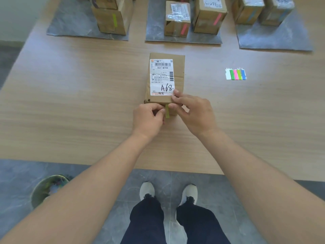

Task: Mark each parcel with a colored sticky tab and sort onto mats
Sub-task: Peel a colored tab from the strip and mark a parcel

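small brown cardboard parcel (166,80): judged light, stiff; grip its long sides. left hand (149,118) pinches thin green sticky tab (167,111) at parcel's near face; right hand (191,110) presses parcel's near edge.

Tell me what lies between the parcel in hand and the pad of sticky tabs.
Nothing: in the head view, only bare wooden table runs between the parcel and the tab pad.

The far parcels (209,13) are cut off by the top edge, both hands hide the near parcel's (166,78) front face, and its label's (161,76) small print is unreadable.
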Demonstrator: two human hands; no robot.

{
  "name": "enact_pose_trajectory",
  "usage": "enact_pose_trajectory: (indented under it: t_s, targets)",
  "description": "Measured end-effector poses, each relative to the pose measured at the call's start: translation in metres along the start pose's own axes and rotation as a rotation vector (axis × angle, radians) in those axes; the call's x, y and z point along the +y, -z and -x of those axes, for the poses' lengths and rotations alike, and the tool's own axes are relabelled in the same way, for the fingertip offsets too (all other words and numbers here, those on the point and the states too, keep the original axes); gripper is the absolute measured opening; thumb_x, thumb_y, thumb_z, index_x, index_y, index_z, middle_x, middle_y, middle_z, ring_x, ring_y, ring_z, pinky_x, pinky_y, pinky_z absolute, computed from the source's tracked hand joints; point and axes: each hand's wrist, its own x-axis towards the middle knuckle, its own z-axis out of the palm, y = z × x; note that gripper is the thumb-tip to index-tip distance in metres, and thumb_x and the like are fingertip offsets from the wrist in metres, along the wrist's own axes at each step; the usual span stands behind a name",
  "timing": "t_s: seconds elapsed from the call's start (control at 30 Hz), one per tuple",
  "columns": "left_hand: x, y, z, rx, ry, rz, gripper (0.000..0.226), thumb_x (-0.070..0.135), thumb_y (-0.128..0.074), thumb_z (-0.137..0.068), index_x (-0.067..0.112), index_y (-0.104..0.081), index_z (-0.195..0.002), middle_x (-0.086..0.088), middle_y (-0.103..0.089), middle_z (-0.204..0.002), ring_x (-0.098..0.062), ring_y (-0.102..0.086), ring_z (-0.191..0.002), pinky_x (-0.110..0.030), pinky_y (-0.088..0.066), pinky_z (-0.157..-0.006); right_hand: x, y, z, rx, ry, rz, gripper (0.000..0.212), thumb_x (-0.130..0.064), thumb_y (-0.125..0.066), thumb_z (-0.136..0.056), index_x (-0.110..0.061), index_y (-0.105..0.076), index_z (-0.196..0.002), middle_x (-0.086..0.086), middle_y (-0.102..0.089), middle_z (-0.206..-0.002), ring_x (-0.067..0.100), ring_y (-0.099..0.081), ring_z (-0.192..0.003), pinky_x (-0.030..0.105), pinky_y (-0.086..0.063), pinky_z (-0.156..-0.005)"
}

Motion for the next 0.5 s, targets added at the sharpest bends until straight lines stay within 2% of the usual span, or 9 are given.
enact_pose_trajectory:
  t_s: [0.1,0.27,0.37,0.5]
  targets:
    - [0.000,-0.001,0.001,0.016,0.004,-0.016,0.013,0.022,-0.068,-0.084,0.033,-0.071,-0.077,0.001,-0.070,-0.058,-0.022,-0.071,-0.058,-0.042,-0.060,-0.069,-0.004,-0.003,-0.003,0.030,0.012,0.061,0.034,-0.036,-0.080,-0.082,-0.014,-0.079,-0.109,-0.006,-0.070,-0.130,0.015,-0.071,-0.109,0.040,-0.060,-0.082]
    - [-0.001,-0.005,-0.001,0.028,0.018,0.001,0.008,0.027,-0.067,-0.083,0.028,-0.071,-0.076,0.001,-0.069,-0.057,-0.024,-0.071,-0.058,-0.043,-0.060,-0.070,-0.008,-0.012,-0.005,0.097,0.029,0.170,0.024,-0.026,-0.081,-0.079,-0.009,-0.076,-0.095,-0.003,-0.071,-0.127,0.026,-0.073,-0.099,0.044,-0.060,-0.068]
    - [-0.001,-0.006,-0.001,0.036,0.027,0.016,0.010,0.025,-0.068,-0.083,0.025,-0.072,-0.074,0.001,-0.070,-0.058,-0.023,-0.071,-0.058,-0.043,-0.060,-0.071,-0.012,-0.017,-0.005,0.151,0.077,0.237,0.020,-0.022,-0.082,-0.077,-0.008,-0.072,-0.086,-0.003,-0.072,-0.126,0.029,-0.073,-0.091,0.041,-0.058,-0.059]
    - [-0.006,-0.004,-0.001,0.037,0.073,0.040,0.015,0.023,-0.070,-0.083,0.019,-0.074,-0.069,-0.001,-0.071,-0.059,-0.023,-0.072,-0.059,-0.044,-0.061,-0.072,-0.013,-0.021,-0.002,0.187,0.100,0.267,0.024,-0.021,-0.085,-0.072,-0.010,-0.068,-0.086,-0.004,-0.071,-0.121,0.029,-0.071,-0.085,0.034,-0.053,-0.052]
